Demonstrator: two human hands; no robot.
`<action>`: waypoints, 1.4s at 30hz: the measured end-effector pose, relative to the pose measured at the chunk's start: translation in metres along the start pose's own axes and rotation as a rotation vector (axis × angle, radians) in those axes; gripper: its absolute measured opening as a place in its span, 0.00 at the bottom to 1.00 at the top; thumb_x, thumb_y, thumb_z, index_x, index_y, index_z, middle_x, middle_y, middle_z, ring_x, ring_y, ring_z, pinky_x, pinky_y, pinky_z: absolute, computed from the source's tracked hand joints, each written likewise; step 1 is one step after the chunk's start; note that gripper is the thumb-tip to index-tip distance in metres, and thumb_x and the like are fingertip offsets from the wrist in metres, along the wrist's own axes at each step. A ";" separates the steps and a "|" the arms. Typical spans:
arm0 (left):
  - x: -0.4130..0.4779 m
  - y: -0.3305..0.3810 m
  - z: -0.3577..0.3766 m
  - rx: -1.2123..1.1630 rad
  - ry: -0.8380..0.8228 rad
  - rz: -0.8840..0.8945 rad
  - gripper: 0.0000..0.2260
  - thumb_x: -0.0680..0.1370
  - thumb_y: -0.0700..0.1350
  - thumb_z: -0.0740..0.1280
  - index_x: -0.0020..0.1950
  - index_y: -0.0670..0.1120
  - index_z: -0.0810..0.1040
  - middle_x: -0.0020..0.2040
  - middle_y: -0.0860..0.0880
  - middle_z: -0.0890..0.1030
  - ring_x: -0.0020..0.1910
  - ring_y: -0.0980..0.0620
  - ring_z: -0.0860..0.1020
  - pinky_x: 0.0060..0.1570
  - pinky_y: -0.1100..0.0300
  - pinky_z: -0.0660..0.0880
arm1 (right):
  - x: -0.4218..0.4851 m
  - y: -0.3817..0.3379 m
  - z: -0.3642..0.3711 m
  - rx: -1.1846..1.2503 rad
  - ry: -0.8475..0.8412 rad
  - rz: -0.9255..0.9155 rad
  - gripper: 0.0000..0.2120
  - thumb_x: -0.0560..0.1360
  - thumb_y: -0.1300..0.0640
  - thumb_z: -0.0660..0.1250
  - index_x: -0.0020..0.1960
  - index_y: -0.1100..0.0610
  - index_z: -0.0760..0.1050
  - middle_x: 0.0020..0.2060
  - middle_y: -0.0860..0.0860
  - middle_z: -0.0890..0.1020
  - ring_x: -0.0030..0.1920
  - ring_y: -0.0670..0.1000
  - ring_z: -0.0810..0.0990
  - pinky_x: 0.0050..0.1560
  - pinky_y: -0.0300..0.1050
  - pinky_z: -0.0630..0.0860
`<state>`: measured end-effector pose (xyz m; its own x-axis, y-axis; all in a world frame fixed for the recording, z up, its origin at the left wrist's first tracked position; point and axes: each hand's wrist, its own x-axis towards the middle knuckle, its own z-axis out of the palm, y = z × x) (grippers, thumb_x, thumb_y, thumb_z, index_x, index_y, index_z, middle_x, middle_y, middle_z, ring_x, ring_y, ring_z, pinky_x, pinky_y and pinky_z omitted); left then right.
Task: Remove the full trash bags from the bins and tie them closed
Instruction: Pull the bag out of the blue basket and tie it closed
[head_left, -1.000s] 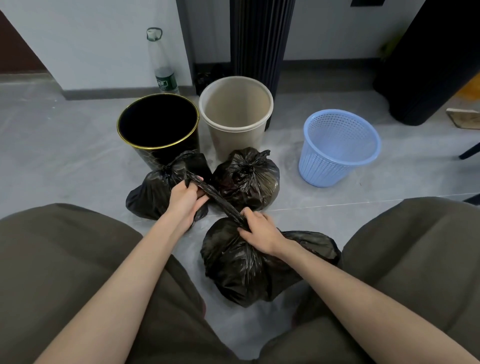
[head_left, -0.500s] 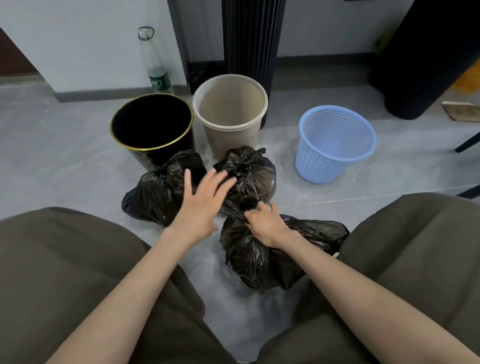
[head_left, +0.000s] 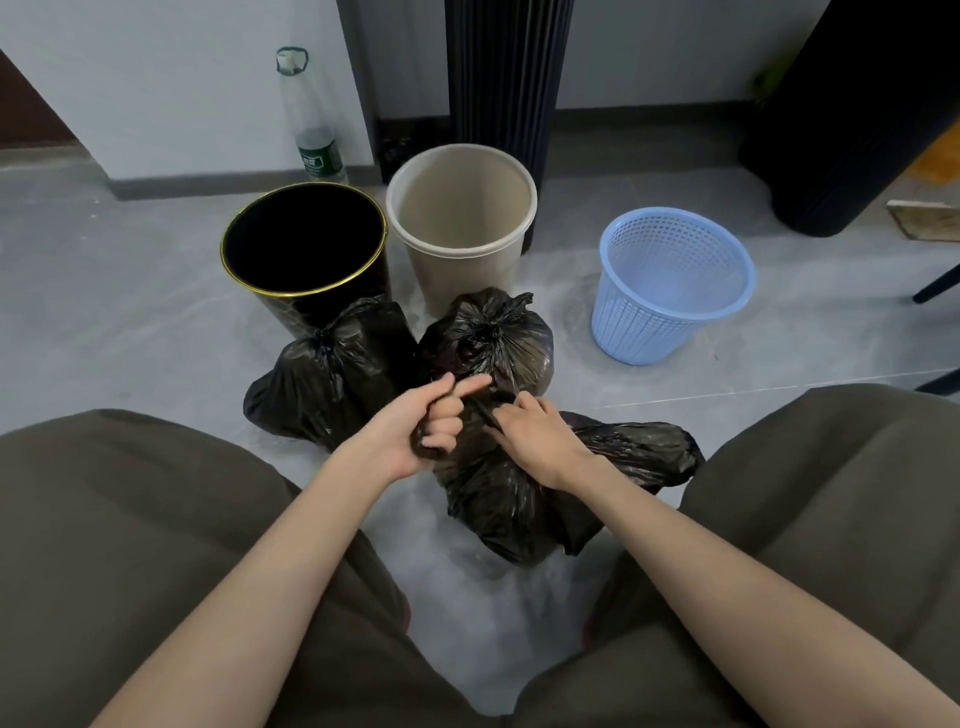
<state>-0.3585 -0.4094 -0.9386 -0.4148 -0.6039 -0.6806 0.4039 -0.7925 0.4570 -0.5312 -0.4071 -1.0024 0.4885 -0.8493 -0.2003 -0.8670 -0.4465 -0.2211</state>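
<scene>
The untied black bag (head_left: 519, 509) sits on the floor beneath both hands. Its film is soft, slippery and tearable (grip the bunched neck, not the belly). The left hand (head_left: 410, 436) curls round that neck and the right hand (head_left: 535, 436) pinches it alongside. Just beyond them lie two knotted bags (head_left: 488, 338), then the bins (head_left: 467, 275).

No text can be read with certainty. A green label (head_left: 318, 162) is carried on the clear plastic bottle (head_left: 305, 114), which is stood against the wall, well beyond the place where the trash bag (head_left: 519, 499) is gripped and off to its left. White marks are printed on that label, but they are too small and blurred to be made out.
</scene>
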 end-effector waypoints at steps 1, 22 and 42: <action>0.001 0.000 -0.001 -0.012 0.050 0.044 0.13 0.82 0.50 0.55 0.53 0.48 0.77 0.23 0.55 0.58 0.19 0.60 0.57 0.19 0.69 0.50 | -0.001 0.001 0.000 -0.015 -0.013 0.007 0.16 0.82 0.48 0.49 0.54 0.56 0.71 0.51 0.51 0.77 0.57 0.53 0.68 0.64 0.51 0.62; 0.005 -0.008 -0.031 1.501 0.558 0.518 0.18 0.81 0.50 0.59 0.33 0.44 0.70 0.35 0.49 0.70 0.34 0.53 0.70 0.36 0.56 0.70 | -0.005 -0.007 0.015 -0.173 0.037 -0.071 0.09 0.79 0.57 0.58 0.56 0.58 0.72 0.52 0.53 0.78 0.58 0.56 0.71 0.68 0.55 0.60; 0.002 -0.004 -0.007 0.301 0.379 0.375 0.07 0.77 0.48 0.67 0.52 0.49 0.82 0.51 0.55 0.81 0.58 0.55 0.76 0.59 0.60 0.70 | -0.006 -0.016 0.020 -0.165 0.126 -0.056 0.09 0.80 0.54 0.58 0.50 0.56 0.75 0.46 0.52 0.81 0.51 0.55 0.75 0.59 0.53 0.70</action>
<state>-0.3553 -0.4072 -0.9453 0.0525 -0.8180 -0.5728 0.1948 -0.5542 0.8093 -0.5184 -0.3890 -1.0166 0.5292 -0.8457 -0.0689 -0.8483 -0.5253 -0.0673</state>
